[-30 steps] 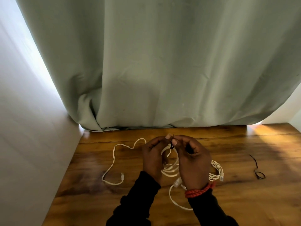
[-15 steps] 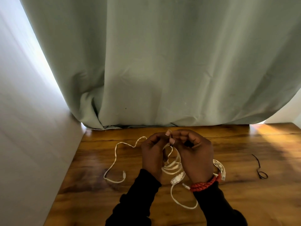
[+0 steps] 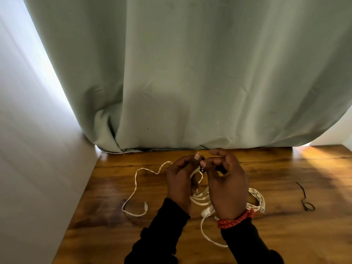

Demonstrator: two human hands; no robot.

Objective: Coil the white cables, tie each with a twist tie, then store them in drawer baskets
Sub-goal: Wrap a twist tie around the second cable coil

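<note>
White flat cable (image 3: 200, 197), gathered into a loose bundle of several loops, is hanging between the two hands above the brown varnished wooden tabletop (image 3: 285, 235), its lower loops resting near the surface. The left hand (image 3: 180, 181) is gripping the upper part of the bundle, with the thumb and forefinger curled in and pressing together at the top of the loops. The right hand (image 3: 225, 184) is meeting it there, thumb and forefinger pinching a small black twist tie (image 3: 202, 169) wrapped against the white strands; the remaining fingers of this hand are lying curled and slightly raised. How far the tie is twisted cannot be told, since the fingertips are covering most of it. A white connector plug (image 3: 206, 212) is dangling from the bundle just beside the right wrist, and a loose tail is trailing toward the near edge. A second coiled white cable (image 3: 257, 200) is lying on the tabletop, partly hidden behind the right wrist. A loose white cable end (image 3: 136, 189) is snaking across the wood to the left. A spare thin black twist tie (image 3: 305, 199) is lying well apart to the right. A red braided cord bracelet (image 3: 235, 220) is sitting on the right wrist above a black sleeve (image 3: 247, 244). A pale green fabric curtain (image 3: 190, 73) is hanging behind the tabletop.
</note>
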